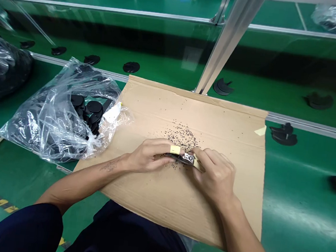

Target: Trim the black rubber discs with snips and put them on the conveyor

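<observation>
Both hands work above a brown cardboard sheet. My left hand pinches a thin black part; yellow tape shows at its fingertips. My right hand is closed around a small metal tool with pale yellow handles, probably cutters. The tool's head touches or overlaps the black part's right end. Many tiny black bits lie scattered on the cardboard just beyond the hands.
A clear plastic bag with round black parts lies left of the cardboard. A metal post rises behind it. Several black parts rest on the green surface beyond.
</observation>
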Demonstrator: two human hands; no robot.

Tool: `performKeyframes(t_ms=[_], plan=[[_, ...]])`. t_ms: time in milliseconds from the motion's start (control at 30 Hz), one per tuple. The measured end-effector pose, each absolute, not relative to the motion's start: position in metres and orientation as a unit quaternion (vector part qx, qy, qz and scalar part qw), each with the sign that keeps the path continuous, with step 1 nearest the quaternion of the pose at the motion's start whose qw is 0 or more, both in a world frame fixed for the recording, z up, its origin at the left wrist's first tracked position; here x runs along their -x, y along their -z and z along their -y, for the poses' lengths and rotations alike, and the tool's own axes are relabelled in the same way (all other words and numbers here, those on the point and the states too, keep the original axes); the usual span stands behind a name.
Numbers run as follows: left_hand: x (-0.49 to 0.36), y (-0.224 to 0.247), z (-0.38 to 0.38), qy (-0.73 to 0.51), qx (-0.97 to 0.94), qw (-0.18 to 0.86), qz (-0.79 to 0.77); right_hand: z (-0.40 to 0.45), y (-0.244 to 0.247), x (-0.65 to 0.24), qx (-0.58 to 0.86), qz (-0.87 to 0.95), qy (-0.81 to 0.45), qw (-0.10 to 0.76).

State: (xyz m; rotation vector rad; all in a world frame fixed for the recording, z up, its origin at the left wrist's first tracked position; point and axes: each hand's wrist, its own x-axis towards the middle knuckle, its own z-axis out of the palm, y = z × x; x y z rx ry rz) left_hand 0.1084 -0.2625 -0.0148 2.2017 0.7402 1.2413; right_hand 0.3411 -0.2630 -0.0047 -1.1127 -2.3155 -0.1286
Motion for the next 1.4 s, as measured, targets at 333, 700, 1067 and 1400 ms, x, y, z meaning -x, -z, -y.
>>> performKeyframes(t_ms=[333,700,1067,1400], plan=[[-0.106,0.013,0.264,-0.412,-0.825,0.250,-0.296,0.259,0.007,-0.342,0.434,0.865,0.069,0.242],[-0.105,0.009,0.260,-0.420,-0.805,0.241,-0.342,0.260,-0.008,-0.336,0.376,0.800,-0.258,0.391],[-0.107,0.009,0.261,-0.425,-0.799,0.244,-0.347,0.262,-0.003,-0.337,0.341,0.830,-0.272,0.349],[-0.106,0.009,0.260,-0.442,-0.782,0.305,-0.317,0.264,0.001,-0.335,0.338,0.849,-0.173,0.366]])
